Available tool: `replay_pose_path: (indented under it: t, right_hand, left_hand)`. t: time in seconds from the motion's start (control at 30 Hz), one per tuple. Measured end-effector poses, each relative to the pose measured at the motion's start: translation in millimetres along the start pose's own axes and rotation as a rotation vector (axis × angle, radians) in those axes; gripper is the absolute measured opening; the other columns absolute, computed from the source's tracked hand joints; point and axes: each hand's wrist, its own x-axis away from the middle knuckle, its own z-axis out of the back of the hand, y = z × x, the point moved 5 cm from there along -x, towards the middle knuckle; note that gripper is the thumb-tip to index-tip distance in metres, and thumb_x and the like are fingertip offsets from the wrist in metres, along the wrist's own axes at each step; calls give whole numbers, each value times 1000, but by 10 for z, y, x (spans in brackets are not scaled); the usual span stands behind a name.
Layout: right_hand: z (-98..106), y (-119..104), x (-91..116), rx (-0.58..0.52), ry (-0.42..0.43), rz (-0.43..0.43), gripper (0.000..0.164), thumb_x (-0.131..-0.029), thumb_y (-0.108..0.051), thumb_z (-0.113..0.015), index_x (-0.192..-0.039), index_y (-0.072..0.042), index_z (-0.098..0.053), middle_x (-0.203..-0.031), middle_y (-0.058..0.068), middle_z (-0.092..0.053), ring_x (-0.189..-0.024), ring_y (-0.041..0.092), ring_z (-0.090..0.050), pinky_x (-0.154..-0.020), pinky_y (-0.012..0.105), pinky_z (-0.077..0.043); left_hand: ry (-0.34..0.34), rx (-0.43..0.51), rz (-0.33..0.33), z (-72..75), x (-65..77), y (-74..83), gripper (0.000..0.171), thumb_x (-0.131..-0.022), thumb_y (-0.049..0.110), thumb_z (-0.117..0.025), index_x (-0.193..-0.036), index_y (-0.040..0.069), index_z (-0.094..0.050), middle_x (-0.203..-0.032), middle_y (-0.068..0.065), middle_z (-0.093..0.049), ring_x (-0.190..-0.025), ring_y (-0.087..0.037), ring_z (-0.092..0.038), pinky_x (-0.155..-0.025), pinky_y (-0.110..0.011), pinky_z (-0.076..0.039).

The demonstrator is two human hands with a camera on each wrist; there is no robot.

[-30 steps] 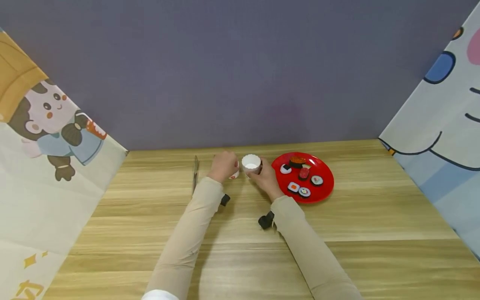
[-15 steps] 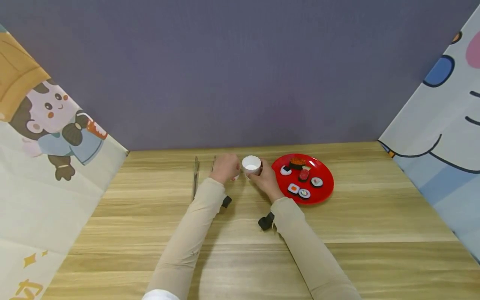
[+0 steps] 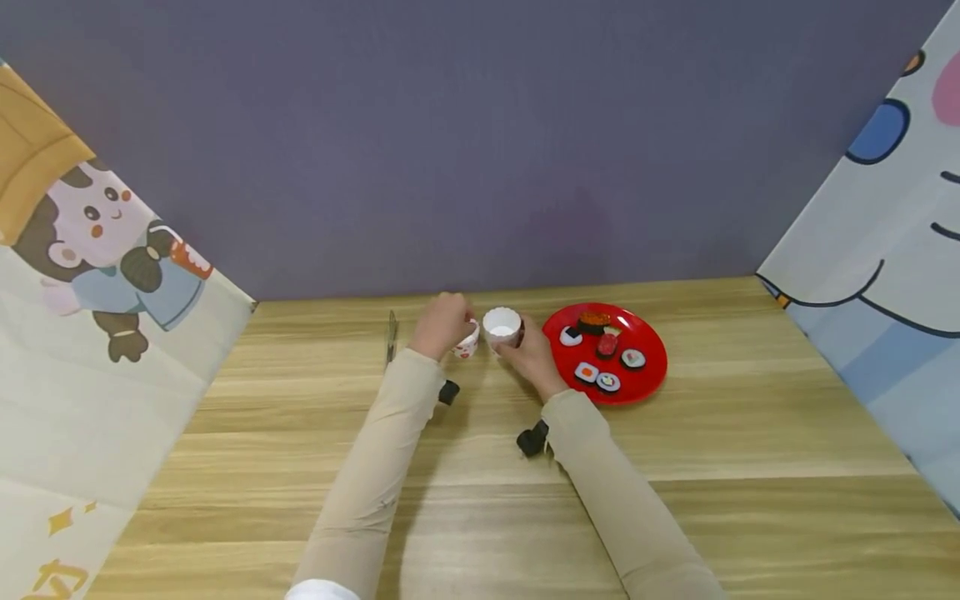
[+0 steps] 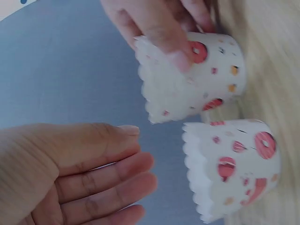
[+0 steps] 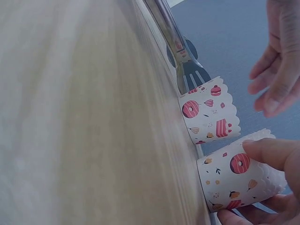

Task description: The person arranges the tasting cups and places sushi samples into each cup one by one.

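Observation:
Two white paper baking cups with scalloped rims and red and yellow prints stand side by side on the table. My right hand (image 3: 531, 354) grips the right baking cup (image 3: 502, 331), thumb on one side and fingers on the other. The left baking cup (image 5: 211, 112) stands on its base, untouched in the right wrist view. Above its rim is my left hand (image 3: 441, 325), apart from it, fingers nearly straight and empty in the left wrist view. Both cups look hollow from above, where their insides show.
Right of the cups lies a red plate (image 3: 647, 367) bearing several sushi pieces. A knife (image 3: 392, 333) lies left of my left hand. A fork (image 5: 193, 72) shows beyond the left cup. A grey wall (image 3: 487, 167) rises behind the wooden table (image 3: 472, 517).
My left hand has shifted slightly left and away, now covering the fork in the head view, and more of the left baking cup shows. My right hand stays on its cup.

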Motion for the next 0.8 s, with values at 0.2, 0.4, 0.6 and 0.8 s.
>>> replay_pose_path:
  t: [0.2,0.4,0.6,0.8]
  right_hand:
    - [1,-1,0,-15,-14,-12,63,-81,-10,-70,-134,6,-40,-131,23,-49,-119,34,-48,-100,46,-39]
    - [-5,12,-8,-18,-36,-16,60,-82,-13,-69,-133,2,-41,-128,19,-51,-112,32,-51,-95,43,-43]
    - [7,-10,-17,31,-32,-14,57,-84,-15,-68,-132,1,-41,-123,19,-53,-105,31,-53,-88,41,-45]
    - [3,-11,-29,47,-21,-12,52,-83,-12,-67,-128,1,-45,-109,18,-57,-94,28,-53,-78,35,-44]
  left_hand:
    - [5,31,-46,94,-10,161,14,-83,7,-63,-70,8,-69,-67,-2,-63,-60,-15,-53,-59,-31,-45]
    - [-52,23,-96,58,-47,345,15,-84,11,-67,-97,7,-73,-92,-5,-71,-84,-21,-66,-75,-33,-52]
    - [-71,19,-158,-48,-90,461,9,-84,10,-67,-90,8,-74,-88,-3,-71,-80,-18,-64,-71,-31,-51]
    - [-74,10,-206,-118,-106,496,21,-81,10,-68,-62,13,-60,-61,4,-54,-58,-12,-45,-55,-25,-37]
